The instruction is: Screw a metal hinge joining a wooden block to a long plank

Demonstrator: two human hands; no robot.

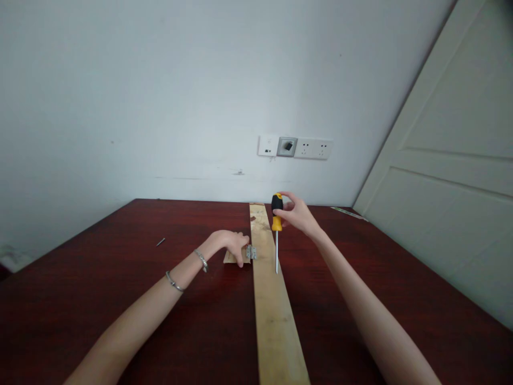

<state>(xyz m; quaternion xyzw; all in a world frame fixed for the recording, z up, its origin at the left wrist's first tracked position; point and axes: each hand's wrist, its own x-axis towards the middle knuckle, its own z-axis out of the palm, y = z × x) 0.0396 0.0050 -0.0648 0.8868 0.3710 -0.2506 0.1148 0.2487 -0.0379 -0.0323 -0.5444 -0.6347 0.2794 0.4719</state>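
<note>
Yellow-and-black screwdriver [277,213] clenched upright in my right hand [295,215] — left hand [230,245] clasping the steel hinge [250,252] steady at the wooden plank [274,321] edge.

My work surface was a dark red-brown wooden table [88,289]. A long pale pine plank [276,326] lay along it, running toward the wall. Just left of the plank sat a small wood offcut [229,258], a steel hinge [251,252] at its edge. I noted a lone screw [161,242] farther left, and a thin pale strip [348,213] at the far right.
</note>
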